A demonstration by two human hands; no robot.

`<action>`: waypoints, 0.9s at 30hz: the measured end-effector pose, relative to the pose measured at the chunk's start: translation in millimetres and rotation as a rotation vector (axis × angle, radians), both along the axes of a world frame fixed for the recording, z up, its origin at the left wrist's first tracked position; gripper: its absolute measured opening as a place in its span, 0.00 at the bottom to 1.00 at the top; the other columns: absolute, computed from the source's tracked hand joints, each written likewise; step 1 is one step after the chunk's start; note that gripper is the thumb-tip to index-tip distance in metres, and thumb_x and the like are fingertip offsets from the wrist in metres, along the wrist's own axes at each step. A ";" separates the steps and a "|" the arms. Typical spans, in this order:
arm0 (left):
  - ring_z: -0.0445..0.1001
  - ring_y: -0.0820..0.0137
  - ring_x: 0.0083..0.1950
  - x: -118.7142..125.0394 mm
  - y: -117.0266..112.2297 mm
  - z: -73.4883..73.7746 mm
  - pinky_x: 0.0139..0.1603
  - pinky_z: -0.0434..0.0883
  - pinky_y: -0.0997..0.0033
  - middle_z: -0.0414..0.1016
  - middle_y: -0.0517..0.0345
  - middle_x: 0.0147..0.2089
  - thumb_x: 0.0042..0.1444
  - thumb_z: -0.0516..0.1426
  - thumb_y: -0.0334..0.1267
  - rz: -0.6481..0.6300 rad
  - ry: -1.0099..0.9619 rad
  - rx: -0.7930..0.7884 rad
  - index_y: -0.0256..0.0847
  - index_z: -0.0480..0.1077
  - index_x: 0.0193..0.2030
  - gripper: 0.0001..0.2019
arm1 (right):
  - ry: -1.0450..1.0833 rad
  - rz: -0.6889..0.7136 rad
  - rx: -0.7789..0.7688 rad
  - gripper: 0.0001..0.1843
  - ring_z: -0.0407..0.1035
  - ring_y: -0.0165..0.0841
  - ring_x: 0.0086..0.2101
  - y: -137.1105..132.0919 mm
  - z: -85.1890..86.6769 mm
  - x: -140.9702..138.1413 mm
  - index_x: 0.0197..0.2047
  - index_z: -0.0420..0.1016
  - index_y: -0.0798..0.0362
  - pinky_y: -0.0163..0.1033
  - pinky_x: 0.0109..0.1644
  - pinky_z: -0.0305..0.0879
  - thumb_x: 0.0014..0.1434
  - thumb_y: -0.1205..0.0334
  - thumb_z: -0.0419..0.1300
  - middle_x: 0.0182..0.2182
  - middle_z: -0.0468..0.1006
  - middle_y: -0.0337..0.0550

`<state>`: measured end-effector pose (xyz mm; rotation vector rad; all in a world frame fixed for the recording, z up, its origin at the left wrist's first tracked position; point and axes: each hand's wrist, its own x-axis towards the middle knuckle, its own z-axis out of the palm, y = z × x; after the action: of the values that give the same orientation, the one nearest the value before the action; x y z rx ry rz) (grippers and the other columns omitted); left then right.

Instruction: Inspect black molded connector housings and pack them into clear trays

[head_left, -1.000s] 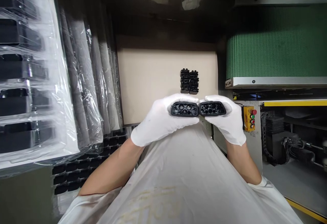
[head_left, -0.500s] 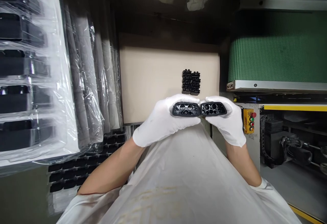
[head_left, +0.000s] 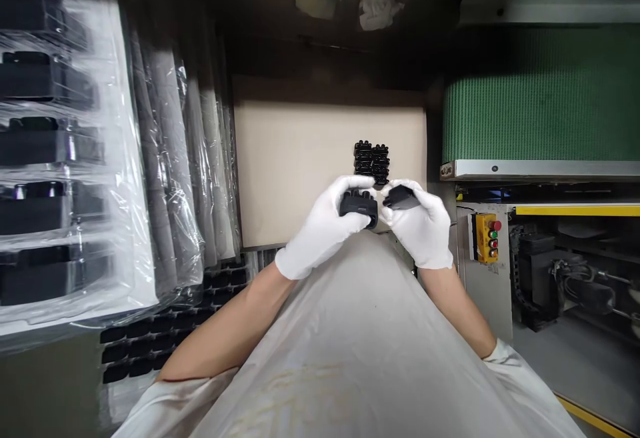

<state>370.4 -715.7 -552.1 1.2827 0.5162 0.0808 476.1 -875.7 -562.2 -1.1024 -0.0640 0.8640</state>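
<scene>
White gloves cover both my hands. My left hand [head_left: 320, 225] is closed around a black plastic part [head_left: 359, 207] with short round knobs along its upper edge. In my right hand [head_left: 423, 225] a second black plastic part [head_left: 401, 197] is gripped, turned so that a smooth dark face shows. The two parts are held close together but apart, above the front of a beige board [head_left: 290, 158]. Just beyond my fingers, small black knobbed pieces [head_left: 371, 160] stand in two columns on the board.
To the left are plastic-wrapped trays of black parts [head_left: 30, 208] and a lower tray of black pieces [head_left: 143, 345]. A green conveyor belt [head_left: 540, 111] with a metal edge stands at right, above a yellow button box [head_left: 487, 238]. A crumpled white cloth [head_left: 377, 5] lies at the back.
Both parts have been turned, so their hollow undersides with round openings no longer face me. My hands have drawn inward, and a gap has opened between the parts.
</scene>
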 end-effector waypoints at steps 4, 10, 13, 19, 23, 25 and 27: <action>0.82 0.58 0.53 -9.6 1.2 -2.3 0.47 0.81 0.62 0.81 0.50 0.53 0.46 0.65 0.30 0.141 -0.028 0.017 0.39 0.72 0.59 0.30 | -0.230 0.046 -0.162 0.19 0.75 0.38 0.44 2.7 7.0 -12.6 0.48 0.77 0.49 0.43 0.45 0.76 0.51 0.62 0.64 0.45 0.81 0.43; 0.83 0.58 0.54 -20.0 0.4 -2.2 0.55 0.82 0.58 0.83 0.52 0.49 0.40 0.63 0.24 0.266 -0.200 0.089 0.39 0.75 0.50 0.26 | -0.863 -0.082 -0.488 0.23 0.78 0.40 0.50 16.5 26.1 -37.9 0.52 0.73 0.49 0.49 0.58 0.78 0.51 0.68 0.65 0.49 0.81 0.45; 0.83 0.59 0.53 -24.1 -3.3 -5.1 0.58 0.81 0.56 0.83 0.54 0.47 0.41 0.62 0.24 0.344 -0.294 0.156 0.39 0.77 0.47 0.23 | -1.104 -0.095 -0.618 0.25 0.79 0.42 0.51 25.0 34.7 -53.3 0.54 0.74 0.49 0.52 0.60 0.78 0.53 0.71 0.63 0.51 0.81 0.46; 0.79 0.56 0.59 -39.5 -2.3 -8.4 0.67 0.76 0.48 0.80 0.53 0.53 0.48 0.64 0.27 0.412 -0.311 0.232 0.42 0.74 0.52 0.23 | -1.398 -0.011 -0.678 0.31 0.75 0.46 0.58 34.7 34.5 -73.1 0.67 0.68 0.45 0.55 0.65 0.76 0.61 0.65 0.61 0.59 0.80 0.47; 0.80 0.57 0.59 -51.5 -5.4 -5.9 0.68 0.77 0.49 0.81 0.53 0.54 0.52 0.65 0.28 0.392 -0.307 0.257 0.43 0.74 0.55 0.22 | -1.456 -0.008 -0.666 0.35 0.74 0.48 0.59 39.0 23.9 -84.8 0.74 0.60 0.47 0.58 0.65 0.75 0.65 0.64 0.58 0.61 0.78 0.51; 0.80 0.57 0.60 -57.7 -8.8 -3.9 0.69 0.76 0.51 0.81 0.53 0.55 0.52 0.64 0.27 0.386 -0.304 0.330 0.43 0.75 0.56 0.23 | -1.481 0.001 -0.660 0.35 0.74 0.48 0.60 40.3 22.2 -90.4 0.75 0.57 0.48 0.58 0.65 0.75 0.67 0.63 0.55 0.61 0.77 0.52; 0.79 0.56 0.63 -64.3 -11.2 -1.9 0.71 0.74 0.52 0.80 0.54 0.59 0.52 0.63 0.27 0.352 -0.298 0.394 0.44 0.76 0.59 0.26 | -1.490 0.016 -0.652 0.34 0.73 0.47 0.61 40.0 23.3 -95.1 0.77 0.53 0.49 0.58 0.65 0.75 0.69 0.62 0.52 0.62 0.77 0.53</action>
<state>306.1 -727.0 -553.9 1.5163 0.4759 0.6867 381.1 -835.7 -538.9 -2.1590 -1.0768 -0.1306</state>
